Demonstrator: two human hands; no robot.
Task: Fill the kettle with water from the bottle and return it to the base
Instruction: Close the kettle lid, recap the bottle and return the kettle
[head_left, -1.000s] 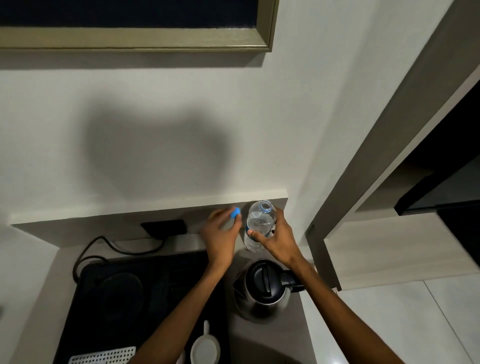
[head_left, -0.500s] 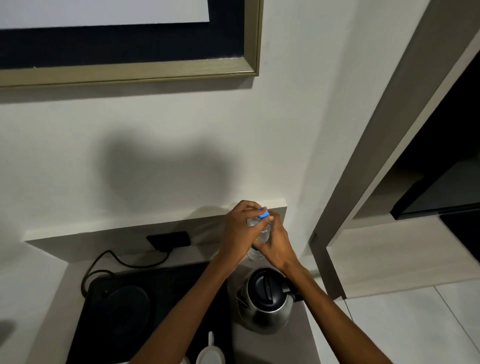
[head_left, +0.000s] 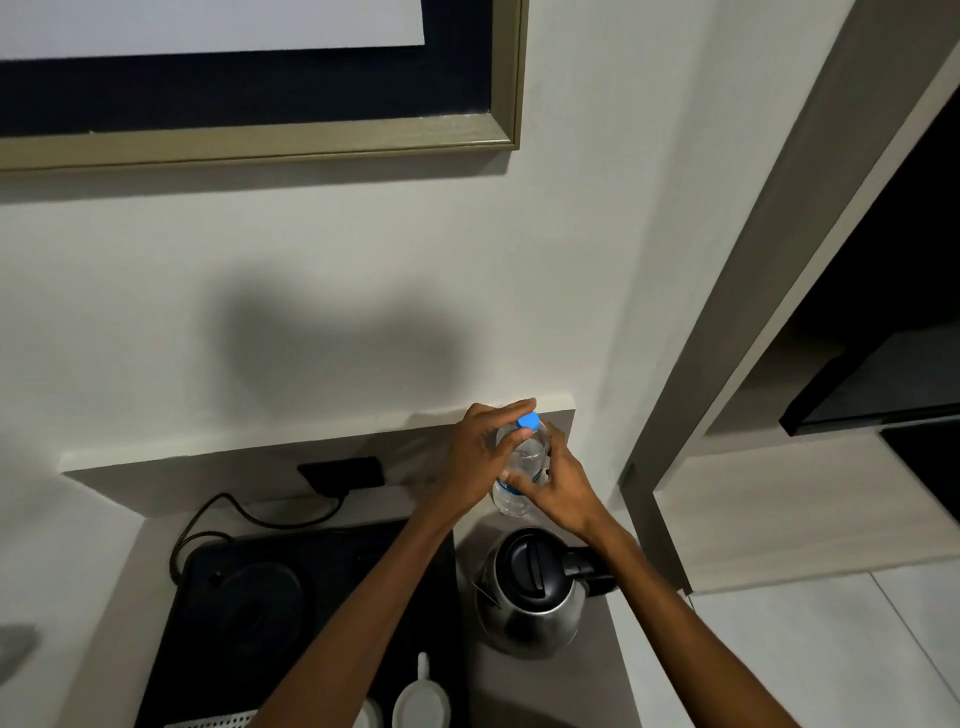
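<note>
A small clear water bottle (head_left: 525, 460) stands upright at the back of the counter, near the wall. My right hand (head_left: 558, 491) is wrapped around its body. My left hand (head_left: 475, 452) pinches the blue cap (head_left: 529, 420), which sits on the bottle's neck. The steel kettle (head_left: 530, 590), black lid shut and handle pointing right, rests on the counter just in front of the bottle, under my right forearm. Its round black base (head_left: 260, 597) lies to the left on a black tray (head_left: 322, 551), apart from the kettle.
A black cord (head_left: 234, 514) runs from the base to a wall socket (head_left: 343, 470). White cups (head_left: 421, 701) sit at the tray's front. The counter (head_left: 545, 686) ends just right of the kettle. A picture frame (head_left: 509, 78) hangs above.
A second ago my left hand held the blue cap beside the open bottle. It has since moved right and set the cap on the neck. The camera has tilted upward.
</note>
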